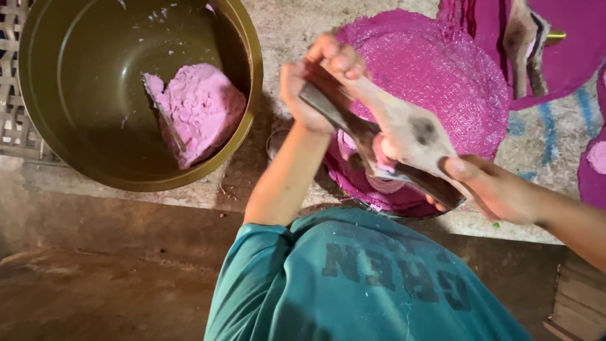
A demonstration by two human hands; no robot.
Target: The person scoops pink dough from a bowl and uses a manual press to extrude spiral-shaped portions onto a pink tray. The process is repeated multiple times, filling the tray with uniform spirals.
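Pink dough clings in a small lump [382,158] between two tools held over a round magenta woven mat [442,76]. The left hand [312,85] sits at the far end of the tools, its fingers curled tight around a dark metal blade [353,126] and the narrow handle of a pale wooden paddle [410,129]. The right hand [489,189] is nearer and to the right, fingers clamped on the lower end of the blade, thumb pressed on the paddle's wide end. The paddle has a dark smudge near its middle and lies across the blade.

To the far left stands a large olive-green bucket [252,76] with a heap of the same pink dough [199,110] on its bottom and a thin stick [170,126] poking into the heap. At the far right lie more magenta mats [568,44], with another wooden tool [524,44] resting on them. All of this rests on a rough concrete ledge [284,25] marked with blue streaks on the right. Nearest the camera is the person's teal shirt [353,284] with dark printed letters across the chest.
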